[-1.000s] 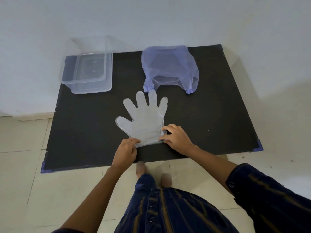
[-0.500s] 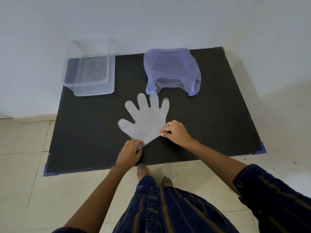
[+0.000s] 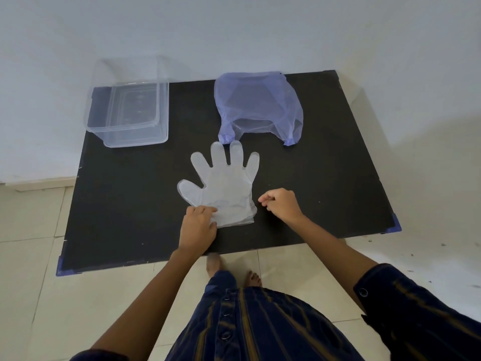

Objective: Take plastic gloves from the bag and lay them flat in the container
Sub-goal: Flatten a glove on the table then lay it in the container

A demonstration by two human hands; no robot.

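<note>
Right hand [image 3: 282,205] has come off the plastic glove [image 3: 223,188] since half a second ago and now sits just beside its cuff, clear of the film, fingers loosely curled with nothing in them. Cuff corner that was folded up under that hand lies flat again, slightly wrinkled, edges of more than one layer showing at the right. Glove lies palm-flat on the black tabletop [image 3: 325,183], fingers pointing away from the person, thumb out to the left. Left hand [image 3: 198,227] stays on the cuff's near-left corner, thumb and fingertips closed on the film there. Glove's fingertips reach just short of the blue plastic bag [image 3: 257,102], which lies slack at the far side of the table, one handle loop close to the glove's middle fingers. Clear plastic container [image 3: 130,113] sits at the far-left corner, well apart from the glove, open-topped; contents hard to tell through the clear walls. Striped dark sleeve [image 3: 416,308] covers the right forearm; bare feet on pale floor tiles [image 3: 31,282] below the table edge.
</note>
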